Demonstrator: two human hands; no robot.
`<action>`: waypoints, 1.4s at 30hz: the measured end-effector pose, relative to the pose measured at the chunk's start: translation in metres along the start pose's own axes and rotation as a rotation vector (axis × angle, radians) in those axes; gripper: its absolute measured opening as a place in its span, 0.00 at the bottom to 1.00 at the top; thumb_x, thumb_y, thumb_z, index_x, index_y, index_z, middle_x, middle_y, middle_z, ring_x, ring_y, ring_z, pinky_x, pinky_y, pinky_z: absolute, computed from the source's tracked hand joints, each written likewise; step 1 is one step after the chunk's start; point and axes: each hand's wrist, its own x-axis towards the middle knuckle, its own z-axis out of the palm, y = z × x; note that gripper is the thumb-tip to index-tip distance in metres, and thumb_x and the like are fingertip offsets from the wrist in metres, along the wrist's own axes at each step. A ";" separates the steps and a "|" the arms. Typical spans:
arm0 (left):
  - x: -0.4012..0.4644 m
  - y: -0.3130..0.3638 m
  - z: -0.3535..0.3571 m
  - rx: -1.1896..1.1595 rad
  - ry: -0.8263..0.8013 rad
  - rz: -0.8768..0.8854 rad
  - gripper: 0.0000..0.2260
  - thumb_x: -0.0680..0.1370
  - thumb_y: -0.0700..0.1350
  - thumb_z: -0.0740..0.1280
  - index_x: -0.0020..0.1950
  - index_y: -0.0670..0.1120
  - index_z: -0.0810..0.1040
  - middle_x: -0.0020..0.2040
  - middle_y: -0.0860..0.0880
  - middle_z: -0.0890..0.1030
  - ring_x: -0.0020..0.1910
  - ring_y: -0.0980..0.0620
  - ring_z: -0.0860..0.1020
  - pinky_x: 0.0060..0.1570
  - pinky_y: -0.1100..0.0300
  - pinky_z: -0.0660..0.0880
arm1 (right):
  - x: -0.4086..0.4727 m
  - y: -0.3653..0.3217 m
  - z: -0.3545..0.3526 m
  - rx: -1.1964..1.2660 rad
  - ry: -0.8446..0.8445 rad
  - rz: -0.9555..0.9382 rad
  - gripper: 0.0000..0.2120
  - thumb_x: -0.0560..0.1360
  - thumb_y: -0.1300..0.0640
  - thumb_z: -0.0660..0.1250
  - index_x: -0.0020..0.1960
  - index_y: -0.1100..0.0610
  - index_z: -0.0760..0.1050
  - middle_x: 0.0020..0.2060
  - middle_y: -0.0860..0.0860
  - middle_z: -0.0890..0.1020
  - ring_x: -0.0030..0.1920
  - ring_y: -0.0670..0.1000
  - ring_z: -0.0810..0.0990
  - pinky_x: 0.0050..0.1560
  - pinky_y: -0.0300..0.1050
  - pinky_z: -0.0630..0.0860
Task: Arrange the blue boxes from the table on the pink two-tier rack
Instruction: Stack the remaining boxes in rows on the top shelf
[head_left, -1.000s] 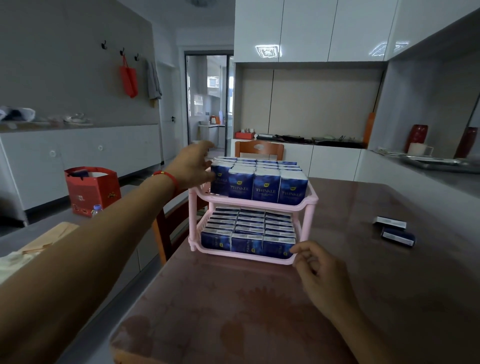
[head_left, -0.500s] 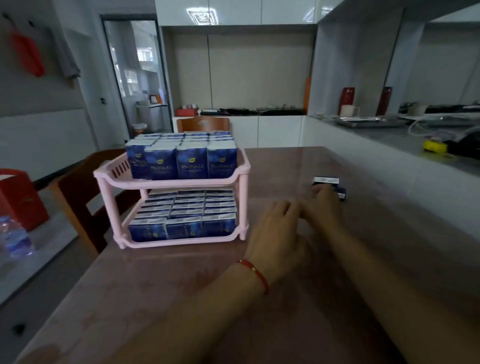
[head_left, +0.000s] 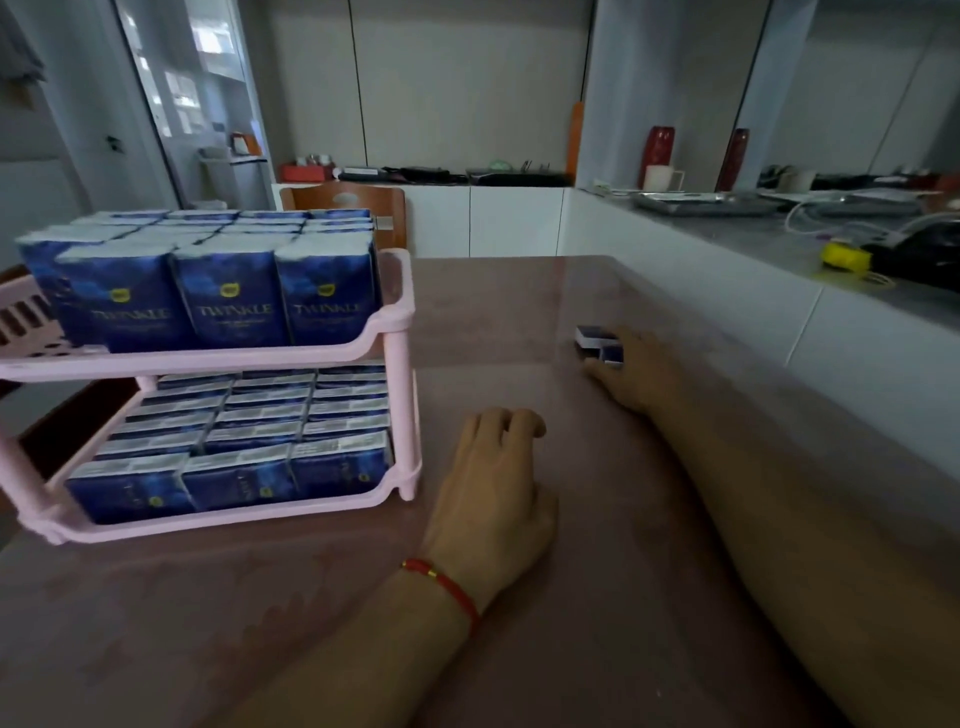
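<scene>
The pink two-tier rack (head_left: 208, 358) stands on the left of the brown table (head_left: 597, 597). Its upper tier is packed with upright blue boxes (head_left: 228, 296), and its lower tier holds several rows of blue boxes (head_left: 260, 431) lying flat. Two loose blue boxes (head_left: 597, 340) lie on the table far to the right of the rack. My right hand (head_left: 636, 374) reaches over them with its fingers curled round them; the hand hides part of them. My left hand (head_left: 493, 483), with a red wrist cord, rests on the table beside the rack's right leg, fingers loosely curled, holding nothing.
A white ledge with a grey counter (head_left: 779, 291) runs along the table's right side, carrying a yellow roll (head_left: 841, 257) and cables. A wooden chair (head_left: 363, 202) stands behind the table's far edge.
The view has moved closer and lower. My right hand has closed over the two loose boxes and drawn slightly back. My left hand has come off the rack and settled on the table.
</scene>
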 end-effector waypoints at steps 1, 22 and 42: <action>0.000 0.000 0.000 0.000 -0.002 -0.003 0.22 0.69 0.39 0.67 0.64 0.46 0.73 0.60 0.49 0.72 0.60 0.51 0.68 0.57 0.64 0.65 | -0.002 -0.001 -0.002 0.010 0.038 -0.020 0.25 0.70 0.38 0.67 0.65 0.44 0.70 0.63 0.54 0.78 0.59 0.58 0.78 0.58 0.58 0.78; 0.014 0.003 0.005 0.030 -0.212 -0.019 0.30 0.75 0.43 0.68 0.77 0.43 0.64 0.76 0.45 0.66 0.75 0.47 0.63 0.74 0.59 0.58 | -0.139 -0.022 -0.071 1.261 -0.323 0.311 0.31 0.80 0.37 0.55 0.52 0.65 0.80 0.34 0.58 0.82 0.28 0.54 0.80 0.27 0.43 0.74; 0.059 0.002 0.032 -0.391 0.061 -0.351 0.17 0.85 0.50 0.57 0.44 0.42 0.78 0.37 0.46 0.78 0.36 0.49 0.75 0.39 0.55 0.72 | -0.129 0.003 -0.095 1.270 -0.367 -0.092 0.16 0.75 0.67 0.66 0.51 0.50 0.85 0.46 0.53 0.84 0.38 0.51 0.81 0.27 0.42 0.78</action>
